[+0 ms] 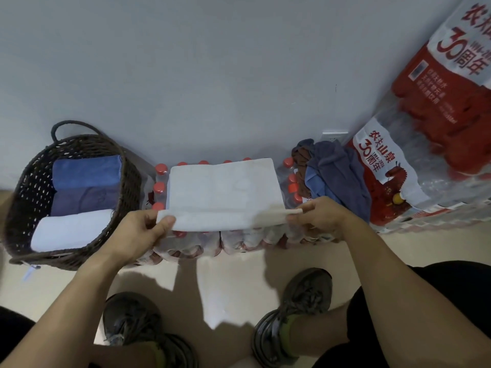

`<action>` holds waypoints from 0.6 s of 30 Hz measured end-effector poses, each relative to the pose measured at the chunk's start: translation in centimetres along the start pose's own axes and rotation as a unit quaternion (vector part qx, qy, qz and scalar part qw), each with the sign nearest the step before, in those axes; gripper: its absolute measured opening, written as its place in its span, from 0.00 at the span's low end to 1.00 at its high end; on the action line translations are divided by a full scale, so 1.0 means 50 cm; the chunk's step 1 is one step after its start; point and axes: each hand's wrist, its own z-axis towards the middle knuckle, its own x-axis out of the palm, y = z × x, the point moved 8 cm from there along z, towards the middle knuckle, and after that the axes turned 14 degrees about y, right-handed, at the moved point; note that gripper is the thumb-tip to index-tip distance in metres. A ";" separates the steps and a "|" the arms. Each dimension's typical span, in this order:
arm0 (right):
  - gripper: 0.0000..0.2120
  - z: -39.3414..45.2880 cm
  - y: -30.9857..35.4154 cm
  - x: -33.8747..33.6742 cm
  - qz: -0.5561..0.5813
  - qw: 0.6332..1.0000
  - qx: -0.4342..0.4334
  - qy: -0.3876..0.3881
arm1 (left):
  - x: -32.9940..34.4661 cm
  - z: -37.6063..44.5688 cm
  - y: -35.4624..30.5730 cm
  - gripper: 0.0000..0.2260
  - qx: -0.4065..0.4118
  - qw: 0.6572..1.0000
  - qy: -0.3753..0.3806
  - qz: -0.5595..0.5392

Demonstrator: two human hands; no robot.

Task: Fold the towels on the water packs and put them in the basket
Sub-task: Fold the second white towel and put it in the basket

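Head view: white towel (223, 189) flat on water packs (239, 241), near edge pinched at both corners by left hand (142, 229) and right hand (317, 215). Basket (32, 187) left, three towels inside. Risks: uneven lift, skewed fold; slipped corner, towel off packs.

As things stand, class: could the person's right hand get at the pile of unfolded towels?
Probably not yet: the right hand pinches the white towel. The pile lies just beyond it, nothing between.

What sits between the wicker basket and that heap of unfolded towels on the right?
In the head view, the red-capped water packs lie between the wicker basket and the unfolded towels, with a white towel spread on them, its near edge pinched by both hands.
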 end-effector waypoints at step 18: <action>0.16 0.005 -0.039 -0.002 -0.215 0.953 0.188 0.101 | 0.045 0.031 0.064 0.09 -0.111 0.988 0.096 0.047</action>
